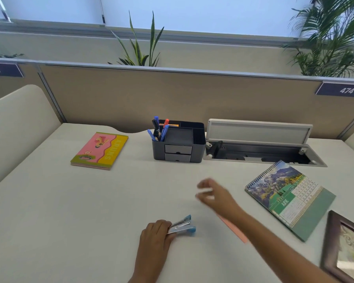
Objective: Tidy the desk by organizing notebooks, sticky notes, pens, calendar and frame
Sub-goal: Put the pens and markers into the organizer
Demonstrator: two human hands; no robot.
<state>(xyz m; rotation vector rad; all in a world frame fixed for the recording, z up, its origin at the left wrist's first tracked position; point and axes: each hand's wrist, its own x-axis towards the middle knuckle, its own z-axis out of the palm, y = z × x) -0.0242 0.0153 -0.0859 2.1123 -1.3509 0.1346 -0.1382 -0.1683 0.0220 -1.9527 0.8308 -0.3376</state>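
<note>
My left hand (154,234) grips the back end of a blue and silver stapler (183,226) lying on the near middle of the desk. My right hand (212,194) hovers blurred over the desk's middle and pinches a small white object (205,190); what it is I cannot make out. A pink sheet (234,228) lies partly under my right forearm. A pink and yellow notebook stack (100,151) lies at the far left. A spiral desk calendar (290,199) lies flat on the right. A dark-framed picture (344,249) lies at the near right corner.
A black desk organizer (198,139) with two small drawers stands at the back centre and holds blue and red pens (159,130). To its right a cable tray (260,155) is sunk in the desk, lid raised. A partition wall runs behind.
</note>
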